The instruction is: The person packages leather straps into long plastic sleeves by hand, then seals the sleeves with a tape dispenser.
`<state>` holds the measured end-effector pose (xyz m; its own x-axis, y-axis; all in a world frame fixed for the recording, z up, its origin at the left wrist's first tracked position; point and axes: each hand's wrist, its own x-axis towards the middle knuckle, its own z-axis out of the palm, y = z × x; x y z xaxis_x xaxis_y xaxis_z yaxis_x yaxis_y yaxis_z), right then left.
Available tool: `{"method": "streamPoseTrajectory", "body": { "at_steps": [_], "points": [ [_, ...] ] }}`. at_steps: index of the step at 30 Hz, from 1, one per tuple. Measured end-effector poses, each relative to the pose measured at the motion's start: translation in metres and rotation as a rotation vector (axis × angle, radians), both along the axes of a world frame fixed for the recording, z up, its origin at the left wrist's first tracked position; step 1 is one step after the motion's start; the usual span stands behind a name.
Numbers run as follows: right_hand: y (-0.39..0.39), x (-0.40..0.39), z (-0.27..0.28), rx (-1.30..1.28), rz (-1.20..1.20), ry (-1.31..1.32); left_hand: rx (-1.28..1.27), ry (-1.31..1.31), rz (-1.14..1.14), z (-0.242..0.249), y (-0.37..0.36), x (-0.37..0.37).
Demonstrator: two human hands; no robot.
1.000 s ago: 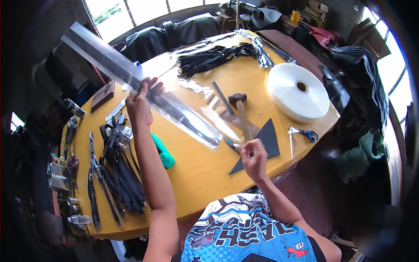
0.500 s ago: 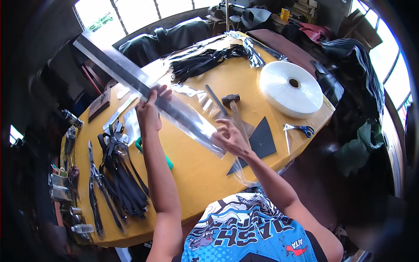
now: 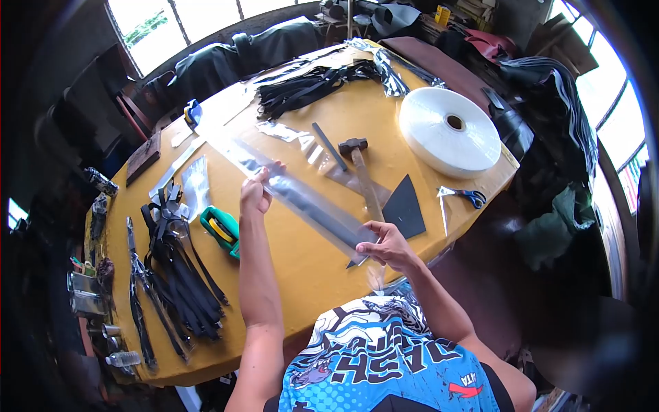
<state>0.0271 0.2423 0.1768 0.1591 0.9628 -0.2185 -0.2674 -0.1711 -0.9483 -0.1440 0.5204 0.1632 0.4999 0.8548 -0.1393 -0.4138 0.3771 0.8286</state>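
Observation:
A long clear plastic sleeve (image 3: 302, 196) with a dark strip inside stretches diagonally over the table in front of me. My left hand (image 3: 257, 192) is closed around its edge near the middle. At the near end, my right hand (image 3: 386, 247) pinches the sleeve between thumb and fingers. Below my right hand's end of the sleeve lies a black triangular sheet (image 3: 406, 209), partly covered. A hammer (image 3: 364, 172) with a wooden handle rests just beyond the sleeve, alongside a thin dark bar (image 3: 330, 147). Left of my left forearm sits a green tape dispenser (image 3: 221, 232).
On the yellow-topped table (image 3: 302, 302), a large white roll (image 3: 449, 132) and blue-handled scissors (image 3: 470, 197) lie at right. Bundles of black strips (image 3: 185, 275) are at left, with more black strips (image 3: 309, 93) at the back. A blue tape dispenser (image 3: 193, 113) stands far left.
The sleeve's far end has come down from the upper left toward the table. My left hand has shifted right and lower. My right hand has moved down and right, now pinching the near end.

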Motion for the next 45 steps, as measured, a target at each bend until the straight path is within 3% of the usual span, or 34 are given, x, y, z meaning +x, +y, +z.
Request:
{"method": "streamPoseTrajectory", "body": {
  "at_steps": [4, 10, 15, 17, 19, 21, 22, 24, 27, 32, 36, 38, 40, 42, 45],
  "points": [
    [-0.015, 0.001, 0.013, -0.025, 0.043, 0.057, -0.203, -0.073, -0.048, -0.055, -0.003, 0.006],
    [-0.019, 0.009, 0.002, -0.079, 0.11, 0.084, -0.283, -0.112, -0.063, -0.102, -0.008, 0.007],
    [-0.019, 0.004, 0.006, -0.035, 0.087, 0.101, -0.227, -0.184, -0.122, -0.101, -0.013, -0.004],
    [-0.017, 0.003, 0.003, -0.019, 0.045, 0.115, 0.061, 0.63, 0.343, -0.082, -0.031, 0.001],
    [-0.016, 0.004, 0.005, -0.016, 0.039, 0.104, 0.826, 0.637, 0.369, -0.069, -0.052, -0.009],
    [-0.014, 0.003, 0.012, -0.032, 0.02, 0.089, 1.161, 0.781, -0.1, 0.006, -0.101, -0.017],
    [-0.013, 0.003, 0.017, -0.032, 0.029, 0.086, 1.158, 0.784, -0.09, 0.02, -0.112, -0.013],
    [-0.01, -0.001, 0.026, 0.034, 0.047, 0.055, 1.541, 0.804, -0.204, 0.035, -0.128, -0.008],
    [-0.006, -0.008, 0.037, 0.105, 0.045, 0.083, 1.64, 0.737, -0.11, 0.022, -0.121, 0.004],
    [0.003, -0.002, 0.056, 0.27, 0.127, 0.098, 1.616, 0.614, 0.201, 0.04, -0.111, 0.011],
    [0.003, -0.007, 0.087, 0.4, 0.169, 0.171, 1.513, 0.535, 0.387, 0.11, -0.109, 0.001],
    [0.008, -0.008, 0.103, 0.477, 0.255, 0.079, 1.342, 0.852, 0.416, 0.142, -0.108, -0.012],
    [0.013, -0.01, 0.112, 0.485, 0.262, 0.055, 1.252, 0.928, 0.508, 0.185, -0.112, -0.021],
    [0.02, -0.01, 0.116, 0.479, 0.287, -0.022, 1.278, 0.407, 0.455, 0.213, -0.101, -0.021],
    [0.032, -0.017, 0.125, 0.559, 0.318, 0.046, 1.065, 0.227, 0.306, 0.244, -0.111, -0.025]
  ]
}}
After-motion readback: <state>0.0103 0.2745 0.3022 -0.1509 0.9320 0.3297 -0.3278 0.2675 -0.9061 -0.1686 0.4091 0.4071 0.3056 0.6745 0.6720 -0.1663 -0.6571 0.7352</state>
